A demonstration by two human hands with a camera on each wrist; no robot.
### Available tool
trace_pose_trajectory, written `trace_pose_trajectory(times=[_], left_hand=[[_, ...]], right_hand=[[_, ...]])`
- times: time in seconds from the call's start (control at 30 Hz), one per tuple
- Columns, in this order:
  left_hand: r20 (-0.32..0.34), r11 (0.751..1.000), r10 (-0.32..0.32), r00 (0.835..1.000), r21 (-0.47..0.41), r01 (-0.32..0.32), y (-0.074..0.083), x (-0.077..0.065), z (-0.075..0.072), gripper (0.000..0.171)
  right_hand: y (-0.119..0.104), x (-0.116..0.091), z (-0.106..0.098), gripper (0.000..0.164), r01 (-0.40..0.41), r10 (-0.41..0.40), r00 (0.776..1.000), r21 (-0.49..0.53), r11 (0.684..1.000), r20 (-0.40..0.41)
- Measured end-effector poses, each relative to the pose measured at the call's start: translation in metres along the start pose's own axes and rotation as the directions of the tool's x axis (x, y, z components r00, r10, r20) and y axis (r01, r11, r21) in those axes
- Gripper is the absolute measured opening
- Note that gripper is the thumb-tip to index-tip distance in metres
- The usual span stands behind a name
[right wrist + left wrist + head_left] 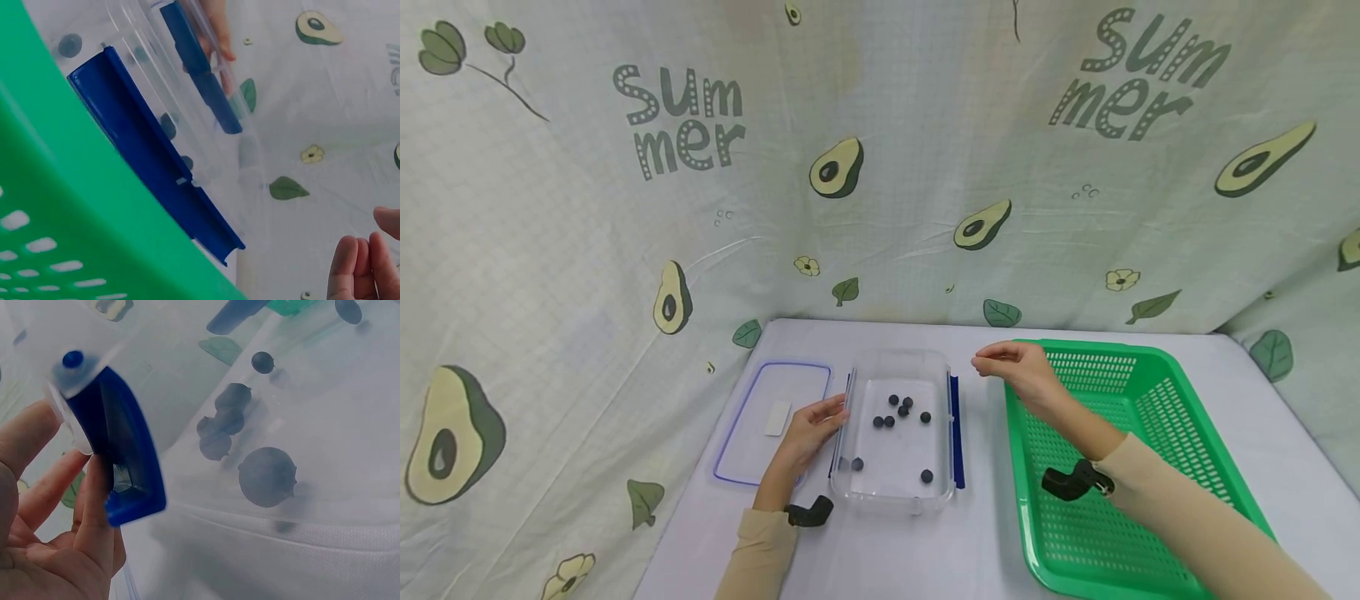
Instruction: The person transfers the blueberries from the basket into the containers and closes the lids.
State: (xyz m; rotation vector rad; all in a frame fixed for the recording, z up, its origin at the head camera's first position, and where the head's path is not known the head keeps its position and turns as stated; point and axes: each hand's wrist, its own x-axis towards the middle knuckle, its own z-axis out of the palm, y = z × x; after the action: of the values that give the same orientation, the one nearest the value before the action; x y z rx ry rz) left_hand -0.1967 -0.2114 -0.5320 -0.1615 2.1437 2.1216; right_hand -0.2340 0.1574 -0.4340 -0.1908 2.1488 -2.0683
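A clear plastic container (891, 503) with blue side latches (957, 433) stands in the middle of the table. Several dark blueberries (926, 417) lie scattered on its floor. My left hand (811, 429) holds the container's left side. In the left wrist view, its thumb and fingers are at the rim beside a hanging blue latch (140, 456). My right hand (1022, 375) is raised between the container and a green basket (1026, 500), above the basket's far left corner. Thumb and fingers point left toward the container; in the right wrist view a gap shows between thumb and fingertips (344, 262).
A clear lid with a blue-violet edge (752, 482) lies left of the container, with a small white rectangle (778, 418) on it. The perforated basket takes up the table's right side, partly under my right forearm. Behind the table hangs an avocado-print cloth (895, 283).
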Motion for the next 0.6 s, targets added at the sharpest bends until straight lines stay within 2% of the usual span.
trace_pose_trajectory(times=[0.17,0.3,0.5,0.6], left_hand=[[0.008,1.0,-0.005,1.0,0.005,0.005,0.001,0.001,0.0,0.047],[0.005,1.0,-0.015,1.0,0.017,0.015,0.001,0.003,-0.001,0.048],[-0.004,1.0,-0.01,1.0,0.027,0.01,0.001,0.002,-0.002,0.047],[0.004,0.999,-0.017,1.0,0.034,0.017,-0.001,0.002,-0.002,0.048]], right_hand=[[0.005,-0.002,-0.018,0.031,0.02,-0.018,0.999,0.062,0.998,-0.032],[0.011,-0.003,-0.03,0.022,0.017,-0.012,0.999,0.121,0.993,-0.045],[0.021,-0.005,-0.044,0.011,0.002,0.011,0.999,0.266,0.964,-0.046],[0.027,-0.007,-0.051,0.009,-0.006,0.026,0.997,0.272,0.962,-0.07]])
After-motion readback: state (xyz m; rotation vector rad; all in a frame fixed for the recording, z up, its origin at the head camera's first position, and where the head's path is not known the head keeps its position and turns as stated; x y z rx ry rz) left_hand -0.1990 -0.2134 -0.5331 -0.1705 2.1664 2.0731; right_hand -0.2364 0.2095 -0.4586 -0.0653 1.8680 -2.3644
